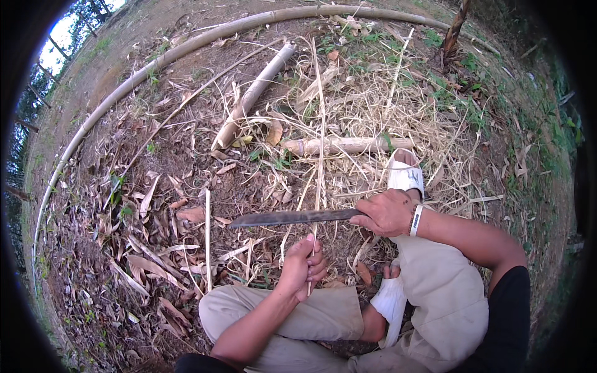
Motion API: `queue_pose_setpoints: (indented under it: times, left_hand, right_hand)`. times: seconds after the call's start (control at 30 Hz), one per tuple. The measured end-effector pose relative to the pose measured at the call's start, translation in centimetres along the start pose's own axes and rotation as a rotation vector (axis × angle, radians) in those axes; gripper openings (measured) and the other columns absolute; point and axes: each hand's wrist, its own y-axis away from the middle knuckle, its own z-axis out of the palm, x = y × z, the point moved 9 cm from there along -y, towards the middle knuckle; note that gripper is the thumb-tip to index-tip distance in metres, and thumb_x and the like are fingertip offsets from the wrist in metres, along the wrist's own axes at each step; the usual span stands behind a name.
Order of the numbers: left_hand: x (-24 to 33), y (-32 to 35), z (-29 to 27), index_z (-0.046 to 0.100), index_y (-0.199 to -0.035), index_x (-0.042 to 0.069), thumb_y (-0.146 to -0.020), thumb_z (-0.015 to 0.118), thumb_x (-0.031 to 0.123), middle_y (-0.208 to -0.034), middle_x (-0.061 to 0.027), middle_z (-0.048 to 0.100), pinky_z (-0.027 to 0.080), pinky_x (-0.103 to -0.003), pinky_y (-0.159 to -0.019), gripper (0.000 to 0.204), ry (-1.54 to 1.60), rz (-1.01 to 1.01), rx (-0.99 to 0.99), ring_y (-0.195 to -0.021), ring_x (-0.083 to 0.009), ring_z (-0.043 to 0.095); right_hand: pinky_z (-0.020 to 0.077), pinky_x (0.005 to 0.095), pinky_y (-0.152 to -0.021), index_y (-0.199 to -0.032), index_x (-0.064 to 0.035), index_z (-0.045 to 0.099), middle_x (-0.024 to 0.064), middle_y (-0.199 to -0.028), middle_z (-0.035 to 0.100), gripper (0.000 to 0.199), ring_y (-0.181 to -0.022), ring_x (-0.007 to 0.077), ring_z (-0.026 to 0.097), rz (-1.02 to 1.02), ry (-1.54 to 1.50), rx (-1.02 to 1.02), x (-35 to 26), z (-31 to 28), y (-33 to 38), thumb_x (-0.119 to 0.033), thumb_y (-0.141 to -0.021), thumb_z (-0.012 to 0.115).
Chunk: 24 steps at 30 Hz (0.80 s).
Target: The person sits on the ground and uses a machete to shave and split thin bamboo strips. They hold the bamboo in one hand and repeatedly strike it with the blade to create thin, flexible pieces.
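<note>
My right hand is closed around the handle of a machete, its handle hidden in the fist. The long dark machete blade points left, roughly level across the picture. In front of my lap, my left hand grips the near end of a thin, pale bamboo strip. This strip runs away from me over the litter, and the blade crosses it just beyond my left fingers. Whether the edge touches the strip or bites into it, I cannot tell.
Beyond the blade lie a short bamboo piece and a thicker bamboo length. Curly shavings cover the ground around them. A long bamboo pole arcs across the back. Another pale strip lies at left, among dry leaves.
</note>
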Motion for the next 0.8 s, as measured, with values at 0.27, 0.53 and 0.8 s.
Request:
queue_pose_setpoints:
  times: [0.27,0.53,0.8]
  left_hand:
    - [-1.1,0.4,0.9,0.041,-0.083,0.011,-0.105,0.039,0.032,-0.057,0.0043,0.028,0.021,-0.021,-0.034,0.031,0.051,-0.071,-0.033,-0.042,-0.0064,0.024]
    - [-0.3,1.1,0.1,0.041,-0.083,0.011,-0.104,0.04,0.031,-0.056,0.0049,0.027,0.02,-0.021,-0.034,0.029,0.084,-0.039,-0.029,-0.041,-0.0059,0.024]
    - [0.7,1.1,0.3,0.041,-0.083,0.011,-0.105,0.038,0.031,-0.056,0.0054,0.028,0.02,-0.02,-0.034,0.03,0.075,-0.026,-0.046,-0.041,-0.0046,0.024]
  right_hand:
    - [0.0502,0.0491,-0.055,-0.079,-0.005,0.059,0.0201,-0.055,0.056,0.051,-0.058,0.0403,0.061,0.281,-0.097,0.138,5.0,-0.7,-2.1,-0.05,-0.098,0.043]
    - [0.0506,0.0503,-0.057,-0.08,-0.0047,0.061,0.0196,-0.058,0.059,0.051,-0.06,0.0404,0.062,0.144,0.017,0.081,2.5,-1.3,-2.5,-0.048,-0.099,0.042]
    - [0.0497,0.049,-0.055,-0.082,-0.0059,0.06,0.0181,-0.059,0.059,0.049,-0.056,0.039,0.061,-0.046,0.018,-0.021,-2.5,-0.4,-2.1,-0.05,-0.097,0.045]
